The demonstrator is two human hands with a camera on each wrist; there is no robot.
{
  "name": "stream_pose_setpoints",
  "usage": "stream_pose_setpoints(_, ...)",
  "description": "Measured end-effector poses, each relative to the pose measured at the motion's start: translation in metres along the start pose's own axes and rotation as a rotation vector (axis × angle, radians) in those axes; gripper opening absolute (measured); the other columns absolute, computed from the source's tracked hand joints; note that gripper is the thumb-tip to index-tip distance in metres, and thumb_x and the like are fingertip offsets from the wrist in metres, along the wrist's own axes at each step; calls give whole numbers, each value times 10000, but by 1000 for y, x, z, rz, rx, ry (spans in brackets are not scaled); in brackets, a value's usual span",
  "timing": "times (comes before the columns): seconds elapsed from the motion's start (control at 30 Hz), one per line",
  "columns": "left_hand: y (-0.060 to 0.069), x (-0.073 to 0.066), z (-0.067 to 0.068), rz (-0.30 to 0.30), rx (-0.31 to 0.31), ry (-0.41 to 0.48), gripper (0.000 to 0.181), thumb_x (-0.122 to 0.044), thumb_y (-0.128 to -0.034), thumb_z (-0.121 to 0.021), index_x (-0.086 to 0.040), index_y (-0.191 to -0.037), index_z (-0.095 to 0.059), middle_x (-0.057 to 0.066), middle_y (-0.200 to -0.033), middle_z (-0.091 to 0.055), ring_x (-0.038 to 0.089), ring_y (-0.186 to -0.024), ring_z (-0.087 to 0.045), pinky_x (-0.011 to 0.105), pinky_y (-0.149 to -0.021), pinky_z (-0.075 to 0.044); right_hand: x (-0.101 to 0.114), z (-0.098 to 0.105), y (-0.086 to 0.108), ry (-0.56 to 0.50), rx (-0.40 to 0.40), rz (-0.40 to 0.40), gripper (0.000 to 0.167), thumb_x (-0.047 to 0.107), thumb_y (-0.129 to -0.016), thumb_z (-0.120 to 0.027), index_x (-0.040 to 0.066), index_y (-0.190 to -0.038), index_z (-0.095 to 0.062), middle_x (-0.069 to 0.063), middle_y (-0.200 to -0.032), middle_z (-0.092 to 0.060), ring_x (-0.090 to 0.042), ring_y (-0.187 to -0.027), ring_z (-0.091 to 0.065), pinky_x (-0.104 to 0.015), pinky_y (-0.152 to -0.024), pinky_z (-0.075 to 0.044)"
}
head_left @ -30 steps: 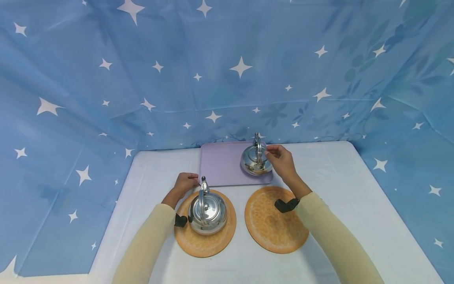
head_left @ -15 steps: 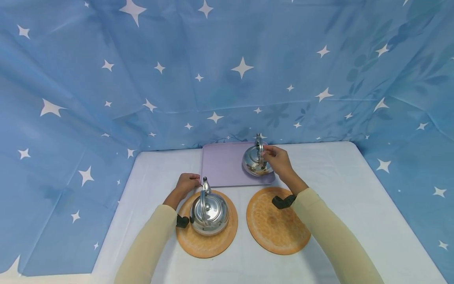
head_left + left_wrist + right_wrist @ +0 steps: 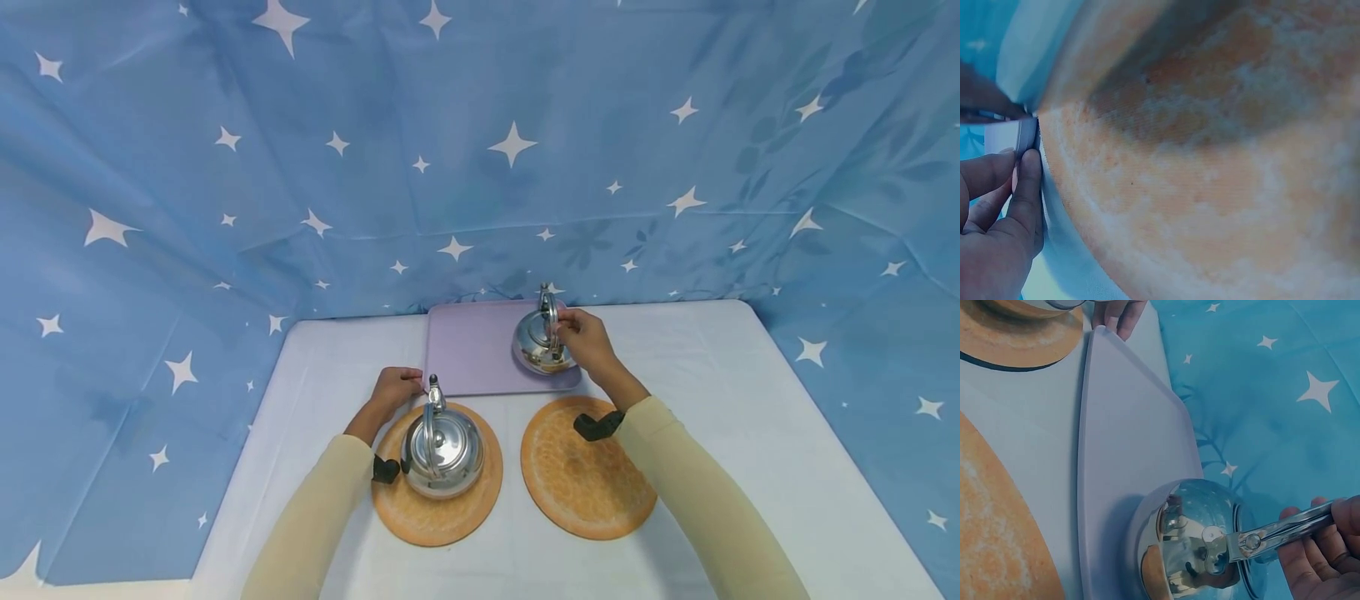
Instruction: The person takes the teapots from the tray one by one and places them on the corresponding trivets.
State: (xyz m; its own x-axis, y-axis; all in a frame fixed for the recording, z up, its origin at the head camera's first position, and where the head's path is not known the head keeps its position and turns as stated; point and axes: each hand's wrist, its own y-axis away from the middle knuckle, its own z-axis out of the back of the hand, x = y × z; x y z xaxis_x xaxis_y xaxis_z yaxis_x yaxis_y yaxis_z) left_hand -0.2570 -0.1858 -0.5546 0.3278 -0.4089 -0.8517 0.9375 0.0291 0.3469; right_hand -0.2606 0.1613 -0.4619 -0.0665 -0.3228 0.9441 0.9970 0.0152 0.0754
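Observation:
A shiny metal kettle (image 3: 537, 343) stands at the right end of a lilac tray (image 3: 468, 346). My right hand (image 3: 588, 340) grips its upright handle; the right wrist view shows the fingers and thumb round the metal handle (image 3: 1291, 530). At the tray's near left corner, my left hand (image 3: 395, 390) pinches the rim, and in the left wrist view thumb and fingers (image 3: 1025, 187) hold the tray edge (image 3: 1026, 134). A second metal kettle (image 3: 450, 454) stands on the left round orange mat (image 3: 420, 529), close to my left wrist.
Another round orange mat (image 3: 585, 475) lies at the right, partly under my right wrist. A white cloth (image 3: 712, 358) covers the table. Behind the tray hangs a blue curtain (image 3: 450, 192) with white stars.
My right hand has shifted slightly left and its fingers have closed further round the tray kettle's handle. The left hand keeps its place at the tray corner.

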Motion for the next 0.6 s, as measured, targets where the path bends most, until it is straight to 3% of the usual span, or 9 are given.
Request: stream_pose_setpoints(0.6, 2, -1, -1, -5, -2, 13, 311, 22, -891, -613, 92, -1194, -625, 233, -1156, -634, 289, -998, -636, 399, -916, -498, 5, 10, 10, -8, 88, 18, 243, 48, -1006, -450, -98, -1195, -497, -243, -1096, -619, -345, -1023, -601, -496, -872, -492)
